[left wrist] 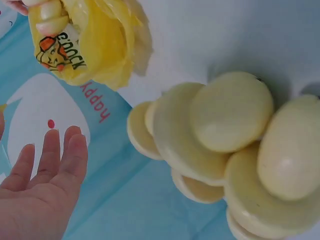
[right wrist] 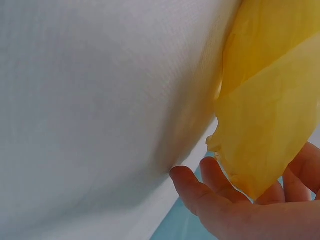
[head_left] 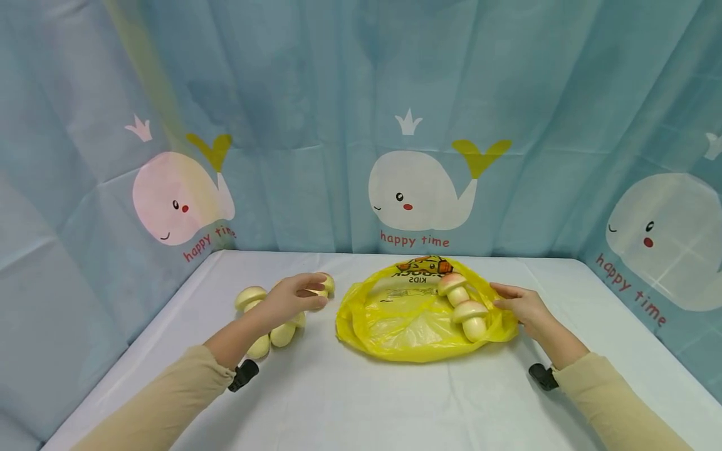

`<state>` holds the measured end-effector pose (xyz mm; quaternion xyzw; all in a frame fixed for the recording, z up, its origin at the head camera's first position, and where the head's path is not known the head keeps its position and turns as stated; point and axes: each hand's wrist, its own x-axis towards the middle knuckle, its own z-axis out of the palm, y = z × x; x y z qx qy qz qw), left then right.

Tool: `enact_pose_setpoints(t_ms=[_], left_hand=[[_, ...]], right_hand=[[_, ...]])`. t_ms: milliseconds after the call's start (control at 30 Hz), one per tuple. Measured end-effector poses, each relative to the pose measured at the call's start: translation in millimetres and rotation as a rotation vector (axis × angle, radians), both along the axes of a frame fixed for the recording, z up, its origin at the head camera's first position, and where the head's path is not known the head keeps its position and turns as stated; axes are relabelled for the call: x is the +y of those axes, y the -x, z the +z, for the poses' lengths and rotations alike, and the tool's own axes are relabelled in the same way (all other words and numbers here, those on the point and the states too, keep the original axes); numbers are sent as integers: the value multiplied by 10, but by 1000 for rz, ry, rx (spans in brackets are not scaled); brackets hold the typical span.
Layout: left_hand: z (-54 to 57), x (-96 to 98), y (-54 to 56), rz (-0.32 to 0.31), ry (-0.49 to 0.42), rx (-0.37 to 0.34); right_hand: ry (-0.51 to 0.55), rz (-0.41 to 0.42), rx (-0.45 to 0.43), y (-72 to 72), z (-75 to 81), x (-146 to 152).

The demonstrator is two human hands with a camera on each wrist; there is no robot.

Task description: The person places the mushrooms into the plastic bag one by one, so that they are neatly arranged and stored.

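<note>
My left hand [head_left: 287,300] reaches over a group of pale toy mushrooms [head_left: 284,334] on the left of the table, fingers spread and holding nothing. In the left wrist view, several of these mushrooms [left wrist: 232,112] sit close together beside the hand. A yellow plastic bag [head_left: 395,351] lies with its mouth spread wide, a duck print on its far inner side. Two toy mushrooms with pinkish caps [head_left: 470,310] rest in its right part. My right hand [head_left: 527,308] holds the bag's right edge, with thumb and fingers around the yellow film [right wrist: 270,125].
A white cloth [head_left: 406,401] covers the table. Blue curtains [head_left: 316,125] printed with whales hang behind it and along both sides. A dark wrist camera [head_left: 244,376] sits under the left cuff, and another [head_left: 543,377] under the right.
</note>
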<state>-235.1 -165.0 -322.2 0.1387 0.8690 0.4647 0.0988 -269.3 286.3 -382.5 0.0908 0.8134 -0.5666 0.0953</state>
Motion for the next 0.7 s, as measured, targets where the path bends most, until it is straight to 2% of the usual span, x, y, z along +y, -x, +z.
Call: enact_pose_setpoints(t_ms=[233,433,700], left_hand=[[-39,-200,-12,16,53,57],[-95,-337,-25,-13,87,109],[-278,-528,27,-52,167,232]], right_hand=[[-2,2,10,1,-13,12],[0,-1,8,5,-16,14],[6,-6,6,0,-11,8]])
